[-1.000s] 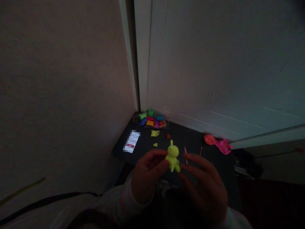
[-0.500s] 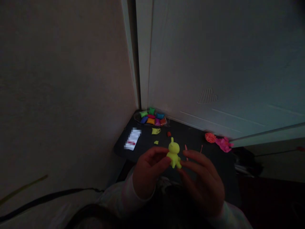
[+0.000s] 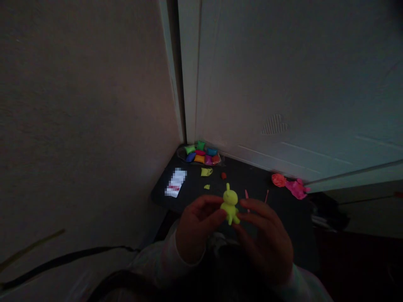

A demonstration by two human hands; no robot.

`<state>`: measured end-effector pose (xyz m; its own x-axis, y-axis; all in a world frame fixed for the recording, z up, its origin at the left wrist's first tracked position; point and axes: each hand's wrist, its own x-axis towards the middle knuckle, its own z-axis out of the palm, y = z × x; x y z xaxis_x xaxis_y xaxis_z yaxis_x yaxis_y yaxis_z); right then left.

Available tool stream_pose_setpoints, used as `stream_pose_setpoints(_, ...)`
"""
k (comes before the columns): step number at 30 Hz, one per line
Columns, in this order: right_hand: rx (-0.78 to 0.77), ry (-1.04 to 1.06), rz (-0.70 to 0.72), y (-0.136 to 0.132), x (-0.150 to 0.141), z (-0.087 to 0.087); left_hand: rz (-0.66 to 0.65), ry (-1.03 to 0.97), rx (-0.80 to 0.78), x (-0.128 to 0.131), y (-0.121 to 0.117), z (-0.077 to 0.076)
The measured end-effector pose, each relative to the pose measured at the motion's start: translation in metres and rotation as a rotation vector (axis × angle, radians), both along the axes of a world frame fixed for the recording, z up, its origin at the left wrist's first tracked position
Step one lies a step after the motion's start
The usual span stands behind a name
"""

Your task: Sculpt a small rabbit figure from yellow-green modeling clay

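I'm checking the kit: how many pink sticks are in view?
2, both on the table: the left stick, partly behind the right hand, nearer the yellow figure; the right stick beyond that hand. More may be hidden.

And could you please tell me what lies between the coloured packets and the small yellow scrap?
In the head view, a larger yellow piece lies between the coloured packets and that scrap.

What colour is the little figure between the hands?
The figure is yellow-green, showing best in the head view.
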<state>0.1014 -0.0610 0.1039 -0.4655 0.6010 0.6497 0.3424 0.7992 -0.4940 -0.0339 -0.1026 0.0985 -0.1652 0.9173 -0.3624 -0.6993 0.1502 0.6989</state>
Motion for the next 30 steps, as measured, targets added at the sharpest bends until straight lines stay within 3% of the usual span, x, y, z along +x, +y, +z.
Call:
stream_pose_setpoints(9,-0.012,-0.008,0.015,-0.0001,0.001,-0.0003,-0.032,-0.042,-0.023,0.0,0.002,-0.001)
stream_pose_setpoints(14,-0.061,0.003,0.021,0.001,0.0034,-0.005,0.016,-0.26,-0.064,-0.0016,0.0067,0.0006)
stream_pose_setpoints(18,-0.14,0.022,0.059,0.0004,0.0015,-0.0049,-0.026,-0.358,-0.058,-0.0026,0.0054,-0.0015)
stream_pose_setpoints(25,-0.179,0.055,0.1,-0.0019,-0.002,0.0012,-0.043,-0.362,-0.113,-0.0023,0.0007,-0.0057)
stream_pose_setpoints(30,-0.176,0.054,0.121,-0.0024,-0.0019,0.0037,-0.102,-0.357,-0.061,-0.0031,-0.0007,-0.0074)
